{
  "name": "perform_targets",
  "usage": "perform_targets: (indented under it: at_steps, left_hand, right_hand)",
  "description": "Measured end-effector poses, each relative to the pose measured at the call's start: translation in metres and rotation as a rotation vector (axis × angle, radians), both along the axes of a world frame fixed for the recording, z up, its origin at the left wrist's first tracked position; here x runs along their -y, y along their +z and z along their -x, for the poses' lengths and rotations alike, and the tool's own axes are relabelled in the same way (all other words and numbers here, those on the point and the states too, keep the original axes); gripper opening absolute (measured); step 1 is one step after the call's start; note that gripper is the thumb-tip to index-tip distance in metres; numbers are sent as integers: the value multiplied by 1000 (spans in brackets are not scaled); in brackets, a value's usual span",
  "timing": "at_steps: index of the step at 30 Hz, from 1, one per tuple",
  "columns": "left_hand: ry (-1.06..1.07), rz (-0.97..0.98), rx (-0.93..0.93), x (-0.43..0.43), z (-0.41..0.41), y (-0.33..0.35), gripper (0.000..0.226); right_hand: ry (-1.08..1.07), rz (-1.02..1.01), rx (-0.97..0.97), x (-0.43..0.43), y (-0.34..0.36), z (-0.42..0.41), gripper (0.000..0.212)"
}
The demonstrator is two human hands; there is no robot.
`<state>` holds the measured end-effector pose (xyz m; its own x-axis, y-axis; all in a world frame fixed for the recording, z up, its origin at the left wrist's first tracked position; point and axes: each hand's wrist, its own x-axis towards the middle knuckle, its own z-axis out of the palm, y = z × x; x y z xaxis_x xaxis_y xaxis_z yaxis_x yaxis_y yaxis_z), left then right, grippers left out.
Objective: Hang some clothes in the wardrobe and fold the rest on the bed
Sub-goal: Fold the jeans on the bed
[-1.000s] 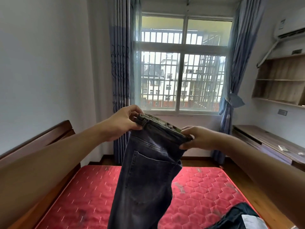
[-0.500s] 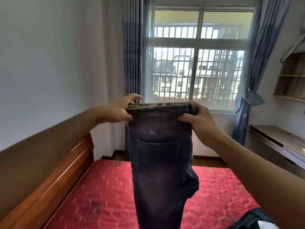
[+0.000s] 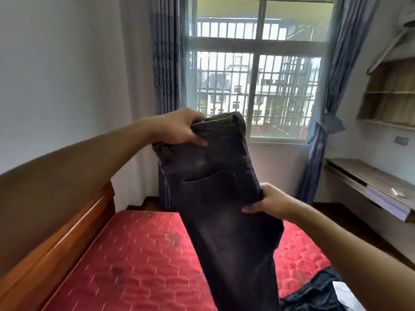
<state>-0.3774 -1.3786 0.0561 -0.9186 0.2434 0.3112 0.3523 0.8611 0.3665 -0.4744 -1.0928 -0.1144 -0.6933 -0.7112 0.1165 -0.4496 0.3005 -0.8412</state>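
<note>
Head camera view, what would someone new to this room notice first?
Dark jeans hang mid-frame, the left hand gripping the waistband and the right hand pinching the side edge lower down. Beneath them lies a bright red mattress, with a barred window straight ahead.

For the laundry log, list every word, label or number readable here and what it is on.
No text can be read.
Jeans: no label or brand patch shows.
White patch on the dark garment on the mattress: blurred, no print legible.
Small item on the desk: too blurred to read.
</note>
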Motion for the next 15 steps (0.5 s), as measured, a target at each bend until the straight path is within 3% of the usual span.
perform_targets:
  at_steps: [4, 8, 12, 15]
  left_hand:
    - [49, 60, 65, 5, 2, 13, 20]
    - [104, 96, 69, 8, 0, 22, 18]
    - [132, 76, 114, 13, -11, 27, 18]
    - [163, 88, 130, 18, -21, 26, 19]
  right_hand:
    - [-125, -171, -58, -26, -55, 18, 8]
    - [-237, -288, -87, -17, -55, 15, 23]
    - [-316, -6, 322, 6, -64, 4, 29]
    - [-436, 167, 337, 29, -77, -1, 19]
